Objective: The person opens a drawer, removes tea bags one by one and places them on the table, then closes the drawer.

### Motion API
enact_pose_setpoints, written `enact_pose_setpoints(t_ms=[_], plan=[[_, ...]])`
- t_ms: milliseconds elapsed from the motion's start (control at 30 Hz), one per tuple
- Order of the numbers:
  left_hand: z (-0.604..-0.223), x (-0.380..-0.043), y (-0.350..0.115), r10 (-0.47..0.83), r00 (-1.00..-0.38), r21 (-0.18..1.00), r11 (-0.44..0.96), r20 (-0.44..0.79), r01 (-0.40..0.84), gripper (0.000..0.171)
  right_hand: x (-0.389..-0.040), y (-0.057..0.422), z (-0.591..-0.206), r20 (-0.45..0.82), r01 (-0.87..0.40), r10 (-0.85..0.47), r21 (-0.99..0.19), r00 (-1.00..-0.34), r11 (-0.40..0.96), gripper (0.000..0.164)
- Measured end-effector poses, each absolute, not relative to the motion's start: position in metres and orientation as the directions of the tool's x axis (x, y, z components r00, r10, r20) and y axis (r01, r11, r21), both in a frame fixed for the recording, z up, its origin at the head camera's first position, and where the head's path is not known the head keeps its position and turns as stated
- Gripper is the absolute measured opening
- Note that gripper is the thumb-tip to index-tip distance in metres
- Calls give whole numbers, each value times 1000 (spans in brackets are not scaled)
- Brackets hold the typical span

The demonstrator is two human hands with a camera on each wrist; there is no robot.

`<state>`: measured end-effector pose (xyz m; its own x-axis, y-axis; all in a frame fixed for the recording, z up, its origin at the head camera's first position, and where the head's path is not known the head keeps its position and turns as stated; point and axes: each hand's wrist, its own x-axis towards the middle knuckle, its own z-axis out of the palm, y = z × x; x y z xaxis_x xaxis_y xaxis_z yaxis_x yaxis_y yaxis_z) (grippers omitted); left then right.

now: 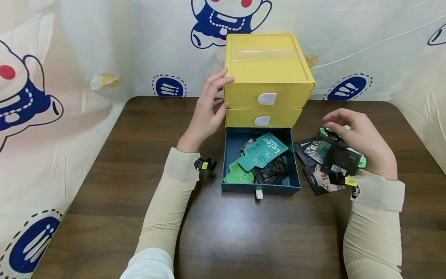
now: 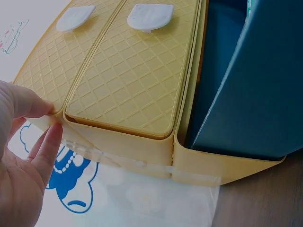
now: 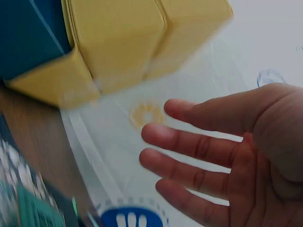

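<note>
My left hand (image 1: 208, 110) steadies the left side of a yellow drawer box (image 1: 268, 54). In the left wrist view, its thumb and fingers touch the box near the seam between two drawers. The bottom drawer (image 1: 240, 188), dark blue with a white tab, is pulled out. Inside lie a teal LeTea sachet (image 1: 267, 147), a bright green sachet (image 1: 239, 175) and dark sachets (image 1: 275, 169). To the right, my right hand (image 1: 364, 137) hovers by a loose pile of black sachets (image 1: 341, 157). Its fingers are spread and hold nothing in the right wrist view.
Two shut drawers with white tabs (image 1: 267, 99) sit above the pulled-out one. Everything rests on a dark wooden table (image 1: 251, 240). A white printed sheet (image 1: 146, 46) with cartoon figures hangs behind and at the sides. Each wrist wears a small black camera (image 1: 205, 164).
</note>
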<state>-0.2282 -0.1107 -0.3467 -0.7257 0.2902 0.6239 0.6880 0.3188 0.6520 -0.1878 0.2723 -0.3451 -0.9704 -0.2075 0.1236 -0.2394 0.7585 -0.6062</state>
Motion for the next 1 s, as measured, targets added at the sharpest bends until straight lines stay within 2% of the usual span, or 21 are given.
enact_pose_setpoints(t_ms=[167,333,633,800,1000], plan=[[-348,-228,-112,287,-731,657,320,619,682,50,-188,238,-339,177,-321,-271,-619,-946,716,18],[-351,-227,-112,288,-731,658,318,619,682,51,-186,212,-336,175,-359,-332,-669,-927,651,17],[-354,-227,-108,302,-713,647,300,633,701,51,-191,174,-330,165,-443,-455,-649,-875,619,14],[-351,-227,-109,297,-719,650,307,629,695,50,-204,150,-329,125,-511,-574,-632,-809,583,15],[-348,-228,-111,293,-723,648,322,625,690,49,-216,129,-337,24,-608,-729,-572,-684,551,18]])
